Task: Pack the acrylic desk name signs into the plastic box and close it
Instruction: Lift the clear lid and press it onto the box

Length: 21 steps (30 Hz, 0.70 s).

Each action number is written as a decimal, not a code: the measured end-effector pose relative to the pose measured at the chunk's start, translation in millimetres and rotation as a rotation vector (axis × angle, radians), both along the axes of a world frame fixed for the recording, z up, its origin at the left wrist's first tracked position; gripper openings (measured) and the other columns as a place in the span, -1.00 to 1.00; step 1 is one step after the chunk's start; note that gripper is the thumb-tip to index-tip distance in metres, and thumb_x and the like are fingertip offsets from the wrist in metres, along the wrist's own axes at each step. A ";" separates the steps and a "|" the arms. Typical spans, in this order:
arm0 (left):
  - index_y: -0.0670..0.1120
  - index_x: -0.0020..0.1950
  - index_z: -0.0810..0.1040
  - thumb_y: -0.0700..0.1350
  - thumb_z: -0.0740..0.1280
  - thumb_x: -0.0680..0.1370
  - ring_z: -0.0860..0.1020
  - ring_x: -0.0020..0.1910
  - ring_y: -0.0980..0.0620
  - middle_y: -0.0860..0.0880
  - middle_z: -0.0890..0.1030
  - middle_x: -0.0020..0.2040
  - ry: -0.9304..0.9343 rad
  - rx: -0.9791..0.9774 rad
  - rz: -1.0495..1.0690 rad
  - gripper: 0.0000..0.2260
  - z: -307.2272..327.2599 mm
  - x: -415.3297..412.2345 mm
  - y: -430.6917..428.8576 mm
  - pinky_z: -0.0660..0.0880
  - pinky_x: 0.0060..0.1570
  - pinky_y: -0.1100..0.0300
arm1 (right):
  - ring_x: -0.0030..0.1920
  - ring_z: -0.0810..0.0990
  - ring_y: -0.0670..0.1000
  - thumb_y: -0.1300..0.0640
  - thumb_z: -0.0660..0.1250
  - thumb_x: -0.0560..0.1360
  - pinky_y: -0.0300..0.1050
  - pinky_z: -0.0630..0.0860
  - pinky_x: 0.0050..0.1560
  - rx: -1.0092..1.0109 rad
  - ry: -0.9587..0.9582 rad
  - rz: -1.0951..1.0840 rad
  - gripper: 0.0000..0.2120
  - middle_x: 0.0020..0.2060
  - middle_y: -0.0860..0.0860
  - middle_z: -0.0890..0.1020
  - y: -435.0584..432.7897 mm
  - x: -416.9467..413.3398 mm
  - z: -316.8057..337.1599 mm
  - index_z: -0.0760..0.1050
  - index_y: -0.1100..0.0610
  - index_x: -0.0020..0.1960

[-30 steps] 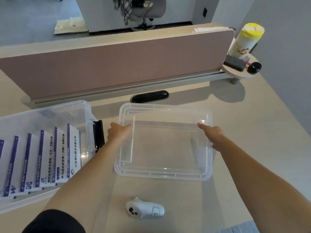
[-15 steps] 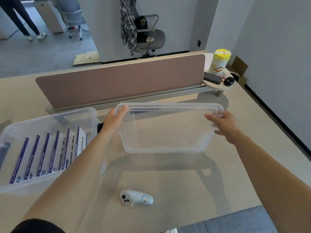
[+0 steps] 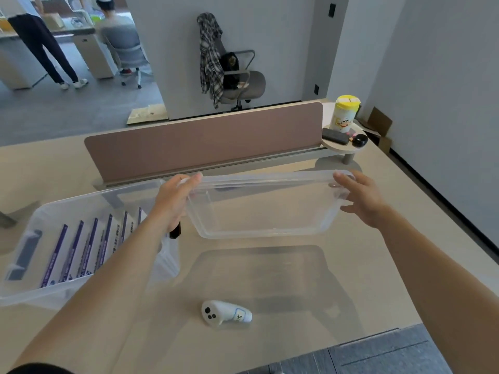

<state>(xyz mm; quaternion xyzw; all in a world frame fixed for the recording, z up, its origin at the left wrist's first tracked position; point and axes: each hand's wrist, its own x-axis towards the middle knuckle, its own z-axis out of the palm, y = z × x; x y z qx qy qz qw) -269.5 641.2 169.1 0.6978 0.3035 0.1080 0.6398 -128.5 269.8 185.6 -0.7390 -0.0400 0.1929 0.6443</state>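
Observation:
The clear plastic lid (image 3: 264, 209) is up in the air above the desk, tilted with its far edge raised. My left hand (image 3: 172, 201) grips its left end and my right hand (image 3: 361, 198) holds its right end. The open clear plastic box (image 3: 54, 211) stands at the left on the desk. Inside it, several acrylic desk name signs (image 3: 81, 249) with purple stripes stand in a row. A black latch (image 3: 175, 232) shows at the box's right end, partly hidden behind my left wrist.
A white handheld controller (image 3: 225, 315) lies on the desk near the front edge. A brown divider panel (image 3: 205, 141) runs along the back. A small side shelf (image 3: 347, 147) at the back right carries a yellow-capped wipes canister (image 3: 344, 114) and dark items.
The lid has been lifted off the desk by both hands and tilted, its far edge rising. The head view has swung upward, showing more of the room.

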 end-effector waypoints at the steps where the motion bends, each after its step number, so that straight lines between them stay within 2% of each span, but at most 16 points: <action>1: 0.04 -0.21 0.59 0.36 0.49 0.25 0.59 -0.04 -0.19 -0.10 0.62 -0.05 -0.018 0.021 -0.008 -0.59 4.4 -6.4 3.9 0.53 0.07 -0.19 | 0.17 0.57 0.23 -0.26 0.49 0.26 0.39 0.42 0.25 0.004 -0.015 0.020 -0.51 0.03 0.04 0.65 3.3 -1.0 3.8 0.59 0.03 0.05; 4: -0.04 -0.17 0.60 0.27 0.51 0.29 0.47 -0.26 -0.07 -0.13 0.54 -0.13 -0.080 0.070 -0.037 -0.59 15.7 -26.9 20.4 0.42 -0.25 0.04 | 0.06 0.56 0.15 -0.04 0.49 0.40 0.36 0.42 0.27 -0.019 -0.054 0.102 -0.79 -0.08 0.09 0.59 16.1 -8.5 16.6 0.59 0.07 -0.10; 6: -0.08 -0.14 0.61 0.28 0.53 0.25 0.47 -0.25 -0.07 -0.15 0.52 -0.14 -0.113 0.119 -0.075 -0.53 22.3 -40.7 38.5 0.41 -0.28 0.07 | 0.04 0.56 0.10 0.03 0.48 0.44 0.31 0.42 0.30 -0.040 -0.076 0.166 -0.85 -0.11 0.07 0.59 26.7 -18.9 26.1 0.57 0.08 -0.13; 9: 0.04 -0.22 0.66 0.30 0.60 0.10 0.51 -0.07 -0.09 -0.14 0.55 -0.11 -0.121 0.115 -0.149 -0.56 31.8 -61.0 66.3 0.45 -0.04 -0.05 | 0.07 0.56 0.02 0.00 0.43 0.36 0.21 0.39 0.33 -0.064 -0.105 0.230 -0.79 -0.13 -0.01 0.62 41.0 -35.7 47.8 0.58 0.12 -0.11; 11: 0.05 -0.19 0.67 0.28 0.62 0.09 0.52 -0.03 -0.10 -0.14 0.58 -0.09 -0.163 0.117 -0.166 -0.55 38.8 -72.7 84.4 0.45 0.03 -0.08 | 0.10 0.55 -0.01 0.01 0.42 0.36 0.14 0.36 0.32 -0.058 -0.129 0.252 -0.72 -0.06 -0.02 0.64 52.9 -48.5 63.8 0.61 0.14 0.00; 12: 0.05 -0.18 0.68 0.26 0.62 0.12 0.54 -0.03 -0.10 -0.13 0.60 -0.09 -0.197 0.137 -0.168 -0.58 43.1 -78.4 92.9 0.46 0.05 -0.08 | 0.12 0.55 -0.01 0.02 0.43 0.36 0.10 0.36 0.30 -0.044 -0.142 0.264 -0.66 -0.01 -0.01 0.64 59.5 -55.1 70.8 0.61 0.16 0.08; 14: 0.04 -0.18 0.69 0.10 0.58 0.30 0.55 -0.06 -0.04 -0.07 0.62 -0.11 -0.250 0.192 -0.190 -0.79 52.7 -91.5 108.3 0.46 0.05 -0.01 | 0.05 0.55 -0.01 -0.01 0.51 0.32 -0.04 0.38 0.16 -0.008 -0.179 0.290 -0.48 0.01 0.03 0.63 74.3 -70.3 83.5 0.58 0.27 0.16; 16: 0.00 -0.18 0.67 -0.09 0.51 0.43 0.54 -0.08 0.04 -0.01 0.62 -0.09 -0.259 0.257 -0.215 -0.96 57.1 -104.6 128.6 0.44 0.04 0.09 | -0.10 0.56 -0.09 -0.08 0.59 0.24 -0.23 0.43 -0.04 -0.004 -0.255 0.323 -0.33 0.01 0.03 0.61 91.3 -83.0 90.5 0.53 0.39 0.12; 18: -0.02 -0.18 0.66 -0.13 0.49 0.46 0.54 -0.02 0.09 0.03 0.62 -0.02 -0.240 0.356 -0.240 -0.95 59.0 -119.7 150.2 0.42 0.05 0.19 | -0.10 0.59 -0.18 -0.02 0.55 0.31 -0.28 0.45 -0.04 -0.048 -0.330 0.346 -0.55 0.11 0.00 0.60 112.0 -96.9 93.0 0.55 0.33 -0.05; 19: -0.03 -0.18 0.65 -0.13 0.49 0.46 0.54 0.01 0.11 0.05 0.61 0.01 -0.229 0.411 -0.242 -0.95 59.9 -128.5 161.5 0.40 0.05 0.26 | 0.00 0.58 -0.22 0.03 0.51 0.36 -0.23 0.42 0.04 -0.076 -0.370 0.352 -0.68 0.17 -0.02 0.59 122.3 -102.7 92.6 0.55 0.27 -0.12; 21: -0.12 -0.13 0.65 -0.14 0.50 0.45 0.52 0.02 0.17 0.08 0.59 0.03 -0.208 0.495 -0.226 -0.91 59.5 -146.2 180.8 0.37 -0.01 0.45 | 0.15 0.52 -0.25 0.10 0.47 0.41 -0.19 0.38 0.14 -0.124 -0.429 0.342 -0.79 0.22 -0.05 0.56 142.3 -110.8 89.7 0.54 0.24 -0.14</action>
